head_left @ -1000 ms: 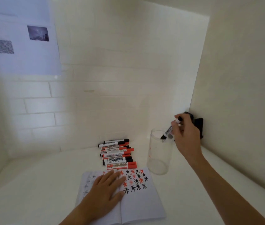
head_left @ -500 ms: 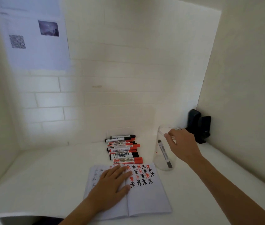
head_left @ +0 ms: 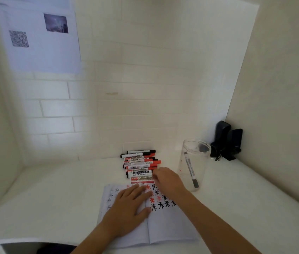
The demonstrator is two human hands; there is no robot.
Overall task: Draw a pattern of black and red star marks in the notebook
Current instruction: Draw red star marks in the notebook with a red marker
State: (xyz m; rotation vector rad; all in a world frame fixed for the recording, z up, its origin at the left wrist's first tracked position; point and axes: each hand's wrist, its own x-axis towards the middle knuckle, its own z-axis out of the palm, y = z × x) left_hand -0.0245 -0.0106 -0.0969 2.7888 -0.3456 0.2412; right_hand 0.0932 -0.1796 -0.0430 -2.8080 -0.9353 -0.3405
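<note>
Notebook stars partly hiding under left hand pressing flat; right hand reaching nearest marker, grip unclear.

R hand fingers at marker row; clear jar just right of them, L hand below-left, bare desk further left.

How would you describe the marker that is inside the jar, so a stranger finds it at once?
Look at the clear plastic jar standing right of the open notebook. Inside leans one black marker, cap end down. It is the only marker not lying in the row behind the notebook.
</note>
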